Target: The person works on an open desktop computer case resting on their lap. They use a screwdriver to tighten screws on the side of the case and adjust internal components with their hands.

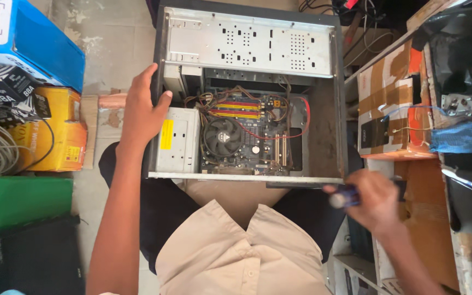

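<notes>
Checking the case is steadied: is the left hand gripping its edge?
Yes, the left hand grips the left edge of the open computer case.

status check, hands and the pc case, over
Left hand gripping the open computer case edge. Right hand closed on a blue-handled tool, blurred, beside the case. Nothing blocking the motherboard.

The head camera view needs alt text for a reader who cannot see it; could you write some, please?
A person's left hand grips the left wall of an open desktop computer case on their lap, its motherboard and fan exposed. Their right hand holds a blurred blue-handled tool by the case's near right corner, boxes on both sides.
</notes>
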